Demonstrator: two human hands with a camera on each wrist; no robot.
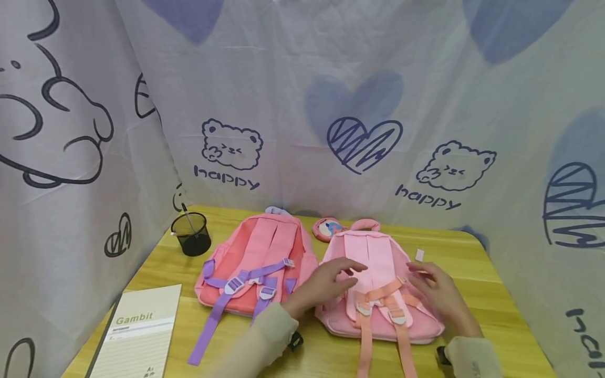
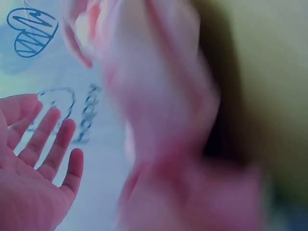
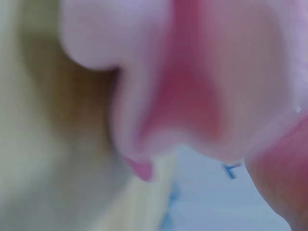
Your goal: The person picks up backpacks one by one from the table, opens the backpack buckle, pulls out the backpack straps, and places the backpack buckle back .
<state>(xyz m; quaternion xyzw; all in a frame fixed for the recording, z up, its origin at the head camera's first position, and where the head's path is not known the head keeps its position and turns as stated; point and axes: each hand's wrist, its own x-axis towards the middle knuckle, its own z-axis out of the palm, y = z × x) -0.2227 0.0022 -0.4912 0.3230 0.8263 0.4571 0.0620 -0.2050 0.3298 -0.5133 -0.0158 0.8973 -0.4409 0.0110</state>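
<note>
A light pink backpack with orange straps lies on the table, strap side up. My left hand hovers over its left side, fingers spread and loosely bent, holding nothing. In the left wrist view that hand is apart from the blurred pink cloth of the backpack. On the other side, my right hand is by the backpack's right edge, fingers loosely bent; whether it touches the cloth is unclear. Blurred pink fabric fills much of the right wrist view.
Left of it lies a coral-pink backpack with purple straps. A round pink pouch sits behind them. A black mesh pen cup and a notebook are at left; a small white tag lies right.
</note>
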